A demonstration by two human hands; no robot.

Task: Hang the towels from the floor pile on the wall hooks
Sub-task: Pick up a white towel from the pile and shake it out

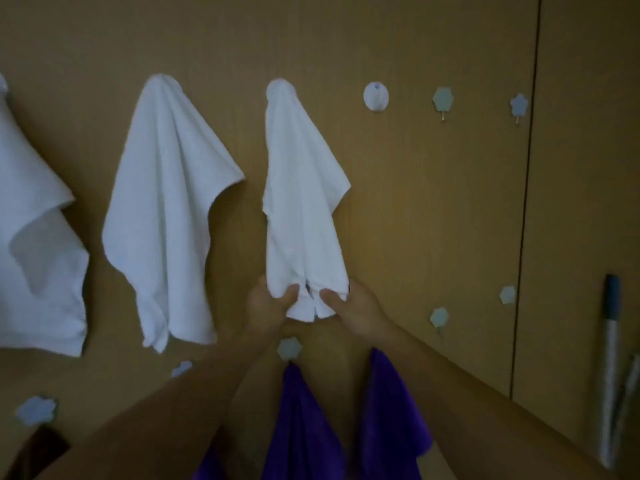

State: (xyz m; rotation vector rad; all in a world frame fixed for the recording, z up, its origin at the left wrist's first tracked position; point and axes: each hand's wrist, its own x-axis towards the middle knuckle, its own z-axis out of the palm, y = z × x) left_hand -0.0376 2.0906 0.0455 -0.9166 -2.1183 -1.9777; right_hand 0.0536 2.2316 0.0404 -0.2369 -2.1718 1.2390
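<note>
A white towel [302,202] hangs from a round white wall hook [280,89] at the centre of the wooden wall. My left hand [268,306] and my right hand [356,308] both pinch its bottom edge, thumbs on the front of the cloth. A second white towel [166,209] hangs on the hook to the left, and a third white towel [34,258] shows at the left edge. To the right, a round hook [375,97] and two flower-shaped hooks [443,99] [518,105] hold nothing. The floor pile is out of view.
Two purple towels [298,424] [394,407] hang from lower hooks below my arms. More flower hooks [439,317] [36,410] dot the lower wall. A mop handle [609,358] leans against the wall at the far right. A dark vertical panel seam [528,202] runs down the wall.
</note>
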